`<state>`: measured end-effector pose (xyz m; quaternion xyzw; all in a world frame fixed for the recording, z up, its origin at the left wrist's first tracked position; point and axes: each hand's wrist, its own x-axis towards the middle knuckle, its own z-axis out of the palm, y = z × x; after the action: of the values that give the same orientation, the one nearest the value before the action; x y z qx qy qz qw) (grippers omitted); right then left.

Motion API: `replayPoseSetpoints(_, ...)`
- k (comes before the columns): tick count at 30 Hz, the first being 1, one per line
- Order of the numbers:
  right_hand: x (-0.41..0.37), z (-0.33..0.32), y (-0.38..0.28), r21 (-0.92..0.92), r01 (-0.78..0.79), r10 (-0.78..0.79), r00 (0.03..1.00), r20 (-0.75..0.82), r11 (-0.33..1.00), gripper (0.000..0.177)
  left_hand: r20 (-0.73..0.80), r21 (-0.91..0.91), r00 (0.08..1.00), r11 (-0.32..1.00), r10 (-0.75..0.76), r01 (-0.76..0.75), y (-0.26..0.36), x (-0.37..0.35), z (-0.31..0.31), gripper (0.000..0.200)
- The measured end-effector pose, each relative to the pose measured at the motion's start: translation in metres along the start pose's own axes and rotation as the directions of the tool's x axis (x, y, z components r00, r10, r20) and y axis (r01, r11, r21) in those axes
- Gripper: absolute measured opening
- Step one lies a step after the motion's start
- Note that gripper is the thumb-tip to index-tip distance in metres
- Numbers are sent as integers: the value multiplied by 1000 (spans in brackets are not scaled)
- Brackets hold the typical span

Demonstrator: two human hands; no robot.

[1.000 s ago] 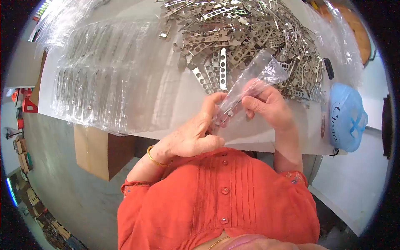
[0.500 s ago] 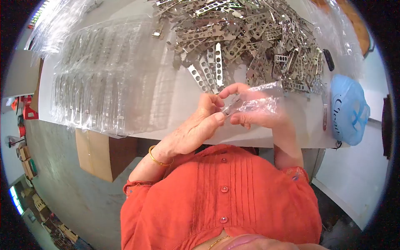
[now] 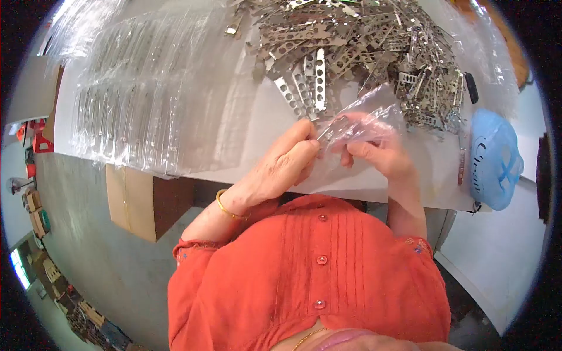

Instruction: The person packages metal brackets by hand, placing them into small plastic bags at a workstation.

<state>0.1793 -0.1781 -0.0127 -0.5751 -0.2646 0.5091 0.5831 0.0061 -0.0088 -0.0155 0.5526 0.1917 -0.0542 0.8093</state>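
Note:
A small clear plastic bag (image 3: 374, 108) is stretched between my two hands above the near part of the table. My left hand (image 3: 284, 161), with a gold bangle at the wrist, is closed with its fingertips at the bag's left edge. Whether a metal strip is also in those fingers is hard to tell. My right hand (image 3: 386, 155) grips the bag from the right, its fingers partly seen through the film. Just beyond my left fingers lie several flat metal strips with round holes (image 3: 319, 79).
A big heap of perforated metal pieces (image 3: 363, 41) covers the back of the table. Rows of filled clear bags (image 3: 126, 126) lie at left. On the right are a blue plastic bag (image 3: 494, 161) and a black object (image 3: 471, 88). A cardboard box (image 3: 137, 202) stands below the left edge.
The plastic bag has opened out and tilted upward between my hands. My left hand has turned and closed more, while my right hand has shifted slightly right. The view has moved a little.

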Motion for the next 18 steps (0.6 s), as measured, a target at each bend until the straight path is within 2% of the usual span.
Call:
replayPoseSetpoints(1,0,0,3,6,-11,11,1000,12,1000,46,9,25,1000,1000,12,-12,1,2,0,18)
replayPoseSetpoints(3,3,-2,9,-50,33,-37,997,-66,998,39,-3,42,1000,999,16,-16,4,6,1,20)
replayPoseSetpoints(5,7,-6,5,-73,-4,1,999,-41,997,34,49,73,993,991,105,-108,5,9,2,20)
replayPoseSetpoints(6,11,-4,0,-104,-24,20,999,-37,994,29,19,71,995,993,96,-97,7,12,1,20)
replayPoseSetpoints(8,11,1,-10,-41,-62,60,998,-37,997,24,15,207,991,969,132,-133,10,18,3,23)
replayPoseSetpoints(9,11,-5,-10,-80,-58,57,998,-26,995,25,-13,208,992,971,126,-120,8,21,7,23)
replayPoseSetpoints(10,11,-7,-10,-118,-53,52,999,-18,992,27,-43,266,974,942,222,-203,7,25,12,26)
replayPoseSetpoints(11,10,-1,-11,-70,-55,52,998,-46,996,28,-63,329,946,902,318,-281,6,27,13,30)
replayPoseSetpoints(12,9,1,-9,-63,-56,55,998,-30,996,28,-79,334,946,903,314,-271,4,25,13,30)
replayPoseSetpoints(14,8,-1,-9,-54,-119,117,993,-33,991,27,14,213,945,923,325,-321,3,27,14,34)
replayPoseSetpoints(15,8,-3,-7,-60,-113,110,993,-44,992,27,25,212,943,920,332,-330,2,29,16,34)
replayPoseSetpoints(17,7,-6,-2,-79,-138,135,990,-34,987,27,50,-58,964,964,261,-258,-1,30,21,32)
replayPoseSetpoints(18,7,-8,0,-89,-130,125,990,-60,988,27,78,-63,960,962,271,-266,-3,32,21,32)
